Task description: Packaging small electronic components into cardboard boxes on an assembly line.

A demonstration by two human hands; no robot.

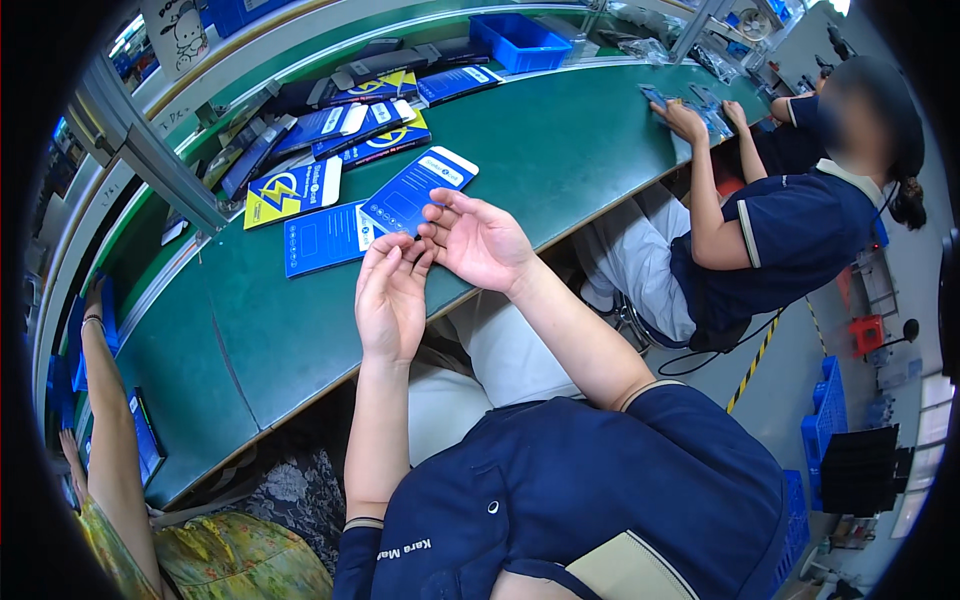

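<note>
The blue package (pixel 415 190) is seen just beyond both open, empty hands, its long axis slanting away rightward (right hand (pixel 480 240) nearer than left hand (pixel 390 300))

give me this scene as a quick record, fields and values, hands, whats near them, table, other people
left hand: open, palm up, empty, over the table edge
right hand: open, empty, fingertips meeting the left hand's
nearest things: two flat blue packages lying on the table just beyond the fingers, overlapping
table: green, long and curved
further back: yellow and blue package, a row of dark blue packages, blue bin
person at right: seated, both hands on small items at the table's far end
person at left: only a forearm shows
</note>
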